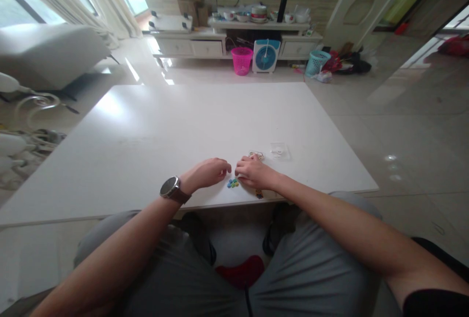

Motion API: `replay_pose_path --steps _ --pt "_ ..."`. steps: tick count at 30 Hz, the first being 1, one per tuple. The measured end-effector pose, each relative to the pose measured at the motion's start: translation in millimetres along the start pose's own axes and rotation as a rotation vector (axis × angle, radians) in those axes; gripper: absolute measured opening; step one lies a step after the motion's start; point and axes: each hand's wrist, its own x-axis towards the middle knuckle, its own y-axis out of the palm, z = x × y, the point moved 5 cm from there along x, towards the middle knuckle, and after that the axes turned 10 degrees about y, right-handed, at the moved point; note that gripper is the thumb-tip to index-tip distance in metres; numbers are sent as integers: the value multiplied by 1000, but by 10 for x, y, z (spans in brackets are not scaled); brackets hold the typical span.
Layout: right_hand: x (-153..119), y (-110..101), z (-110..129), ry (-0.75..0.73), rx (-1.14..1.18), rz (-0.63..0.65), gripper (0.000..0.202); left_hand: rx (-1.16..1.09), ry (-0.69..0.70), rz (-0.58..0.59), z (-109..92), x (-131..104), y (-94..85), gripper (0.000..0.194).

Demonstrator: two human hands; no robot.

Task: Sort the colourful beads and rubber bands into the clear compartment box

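Observation:
Small blue, green and yellow pieces (232, 183) lie in a little cluster near the front edge of the white table (176, 126). My left hand (209, 171), a watch on its wrist, hovers just up and left of them with its fingers curled together. My right hand (255, 172) is bent over the table close to the cluster's right side, thumb and fingertips drawn together. Whatever either hand pinches is too small to make out. A small dark and yellow item (259, 193) lies below my right hand. Past its knuckles is a small clear case (256, 154) with something cord-like, partly covered.
A clear square box (280, 151) lies on the table beyond my right hand. Across the floor stand a pink basket (242, 61), a blue fan (266, 56), a light-blue basket (317, 63) and a white cabinet (176, 47). A sofa (51, 55) is at left.

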Motion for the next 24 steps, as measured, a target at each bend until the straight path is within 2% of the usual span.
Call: replay_pose_path --steps 15,24 --pt "32 56 28 4 115 -45 12 -4 9 -11 34 5 36 24" --pt "54 113 -12 59 69 -70 18 -8 3 4 78 14 70 24"
